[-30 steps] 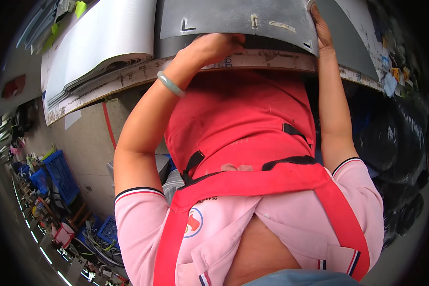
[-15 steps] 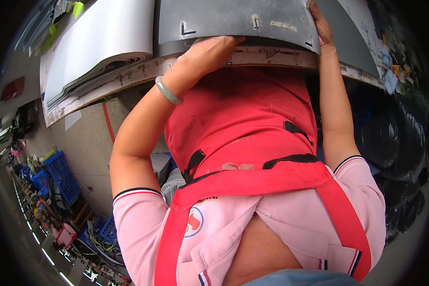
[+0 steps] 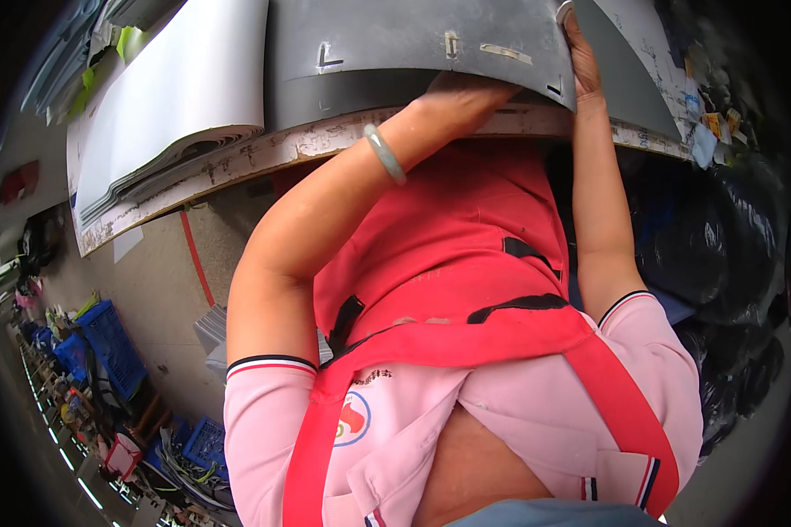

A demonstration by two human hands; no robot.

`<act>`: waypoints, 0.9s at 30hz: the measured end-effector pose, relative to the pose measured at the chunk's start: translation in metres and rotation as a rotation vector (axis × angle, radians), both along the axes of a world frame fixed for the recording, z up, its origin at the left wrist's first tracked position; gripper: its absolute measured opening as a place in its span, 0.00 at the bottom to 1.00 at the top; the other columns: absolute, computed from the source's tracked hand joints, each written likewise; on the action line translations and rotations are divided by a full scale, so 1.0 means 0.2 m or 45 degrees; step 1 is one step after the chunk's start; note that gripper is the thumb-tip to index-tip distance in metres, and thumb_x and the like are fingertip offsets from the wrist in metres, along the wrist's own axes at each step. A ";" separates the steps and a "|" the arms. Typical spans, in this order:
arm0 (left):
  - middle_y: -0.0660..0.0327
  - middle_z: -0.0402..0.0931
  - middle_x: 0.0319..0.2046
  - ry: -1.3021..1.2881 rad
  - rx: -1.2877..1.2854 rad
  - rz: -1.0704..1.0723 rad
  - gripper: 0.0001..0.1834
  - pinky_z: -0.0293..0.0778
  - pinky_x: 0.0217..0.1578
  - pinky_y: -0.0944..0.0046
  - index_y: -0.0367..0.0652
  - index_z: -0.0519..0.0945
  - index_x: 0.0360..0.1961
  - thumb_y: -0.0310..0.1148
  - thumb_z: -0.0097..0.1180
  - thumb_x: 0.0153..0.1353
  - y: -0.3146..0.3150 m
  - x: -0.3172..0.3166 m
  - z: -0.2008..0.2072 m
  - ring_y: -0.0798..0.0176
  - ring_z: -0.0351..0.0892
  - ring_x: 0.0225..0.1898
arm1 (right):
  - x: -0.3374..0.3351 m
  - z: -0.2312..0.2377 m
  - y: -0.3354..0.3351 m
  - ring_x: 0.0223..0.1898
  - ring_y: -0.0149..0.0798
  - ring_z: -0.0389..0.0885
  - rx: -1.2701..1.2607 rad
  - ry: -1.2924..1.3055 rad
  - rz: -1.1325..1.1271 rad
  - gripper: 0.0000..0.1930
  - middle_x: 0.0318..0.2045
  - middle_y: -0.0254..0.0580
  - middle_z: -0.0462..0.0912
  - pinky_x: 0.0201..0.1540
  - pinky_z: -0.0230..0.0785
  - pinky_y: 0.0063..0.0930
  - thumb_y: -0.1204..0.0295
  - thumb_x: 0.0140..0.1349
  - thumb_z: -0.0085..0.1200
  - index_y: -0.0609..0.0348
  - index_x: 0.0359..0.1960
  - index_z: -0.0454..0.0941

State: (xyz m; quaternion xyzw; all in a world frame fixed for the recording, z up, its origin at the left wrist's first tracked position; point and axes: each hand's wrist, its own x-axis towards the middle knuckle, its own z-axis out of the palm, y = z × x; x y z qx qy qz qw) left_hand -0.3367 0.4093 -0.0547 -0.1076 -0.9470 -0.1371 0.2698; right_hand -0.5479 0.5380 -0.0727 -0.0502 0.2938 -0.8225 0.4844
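Grey plate (image 3: 395,35) sits over the dark sheet (image 3: 351,92) on the counter (image 3: 180,176) — placed across it, but seemingly not flat: its near edge stands raised. The right hand (image 3: 584,66) grasps its right side; the left hand (image 3: 470,95) reaches underneath, fingers hidden — its grip I cannot tell.

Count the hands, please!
2: the left hand, partly hidden under the gray sheet's front edge, and the right hand at its right edge.
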 end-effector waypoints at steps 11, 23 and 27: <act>0.54 0.84 0.37 0.259 0.989 -0.083 0.09 0.76 0.43 0.56 0.37 0.84 0.41 0.30 0.55 0.65 -0.20 -0.22 0.30 0.57 0.82 0.40 | 0.27 0.29 0.07 0.48 0.32 0.83 -0.098 0.269 -0.124 0.16 0.47 0.33 0.84 0.52 0.80 0.31 0.62 0.66 0.62 0.53 0.52 0.81; 0.55 0.83 0.33 0.449 1.171 0.565 0.08 0.76 0.43 0.58 0.39 0.84 0.40 0.29 0.55 0.65 -1.04 -0.13 0.71 0.64 0.81 0.36 | -0.10 -0.13 0.41 0.61 0.43 0.76 -0.145 0.072 0.051 0.19 0.59 0.41 0.79 0.66 0.68 0.43 0.60 0.70 0.55 0.53 0.59 0.76; 0.61 0.80 0.21 0.446 1.891 0.598 0.11 0.73 0.28 0.67 0.34 0.83 0.36 0.31 0.55 0.69 -1.67 0.59 0.86 0.69 0.75 0.22 | -0.05 -0.07 0.41 0.58 0.42 0.78 -0.154 0.134 0.091 0.17 0.58 0.43 0.79 0.63 0.72 0.43 0.61 0.72 0.54 0.56 0.57 0.76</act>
